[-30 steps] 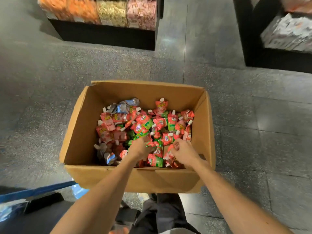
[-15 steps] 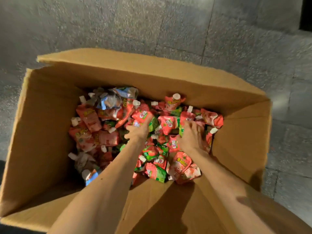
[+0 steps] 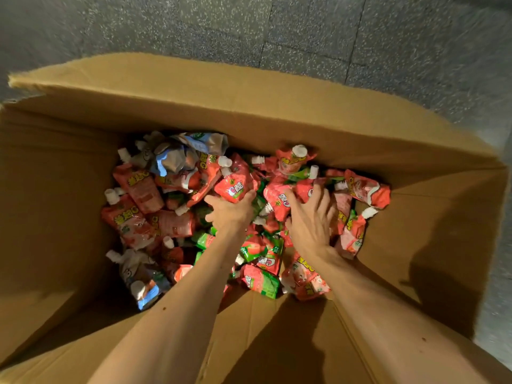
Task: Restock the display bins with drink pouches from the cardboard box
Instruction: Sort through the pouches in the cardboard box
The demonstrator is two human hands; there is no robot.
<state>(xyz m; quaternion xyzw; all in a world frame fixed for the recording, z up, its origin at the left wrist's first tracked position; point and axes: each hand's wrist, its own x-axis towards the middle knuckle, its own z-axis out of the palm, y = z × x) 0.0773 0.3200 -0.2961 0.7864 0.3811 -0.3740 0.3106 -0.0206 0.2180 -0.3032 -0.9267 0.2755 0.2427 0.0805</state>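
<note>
Speckled grey stone floor (image 3: 415, 51) surrounded a large open brown cardboard box (image 3: 249, 106); the display bins were out of view. Loose red-and-green foil drink pouches (image 3: 171, 225) with white screw caps lay heaped on the box bottom, with a few blue-and-silver pouches (image 3: 177, 159) at the far left. The slick pouches overlapped at all angles, so an overfull grab looked likely to shed some. A spout could also snag a neighbour and drag it up over the box wall. The left hand (image 3: 230, 213) was curled round the near end of one red pouch (image 3: 235, 184), gripping it. The right hand (image 3: 311, 220) was spread wide, fingers (image 3: 321, 199) straight and pressing on the red pouches just to the right, closed on nothing I could tell.
</note>
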